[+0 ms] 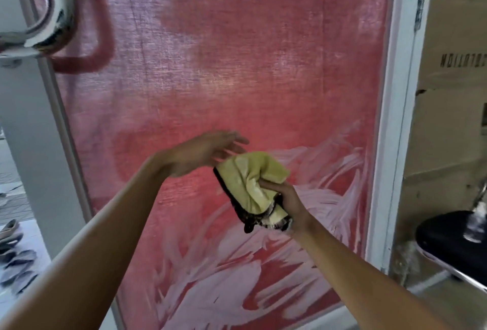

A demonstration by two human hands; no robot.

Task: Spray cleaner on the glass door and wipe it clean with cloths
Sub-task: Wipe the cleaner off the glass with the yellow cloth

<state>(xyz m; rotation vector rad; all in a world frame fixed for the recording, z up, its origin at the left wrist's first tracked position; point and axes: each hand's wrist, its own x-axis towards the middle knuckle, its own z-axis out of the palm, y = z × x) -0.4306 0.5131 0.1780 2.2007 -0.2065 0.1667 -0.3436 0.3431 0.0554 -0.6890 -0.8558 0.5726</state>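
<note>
A person stands close to a glass door with a pink fabric behind the pane, seen from a camera on their head. Both bare forearms reach forward. The right hand has its grip curled round a crumpled yellow cloth with a dark edge, held just in front of the lower middle of the glass. The left hand is wide, fingers straight and holding nothing, hovering just beside the top of the cloth (whether it touches the cloth is unclear).

White cleaner smears in sweeping streaks cover the lower half of the pane, from about the level of the hands down to the bottom frame. The upper half looks hazy but free of such streaks. No spray bottle is in view.

Judging by this, spraying appears done and wiping is partway: the lower glass is left to clear. A metal door handle curves at the upper left; cardboard boxes stand to the right.
</note>
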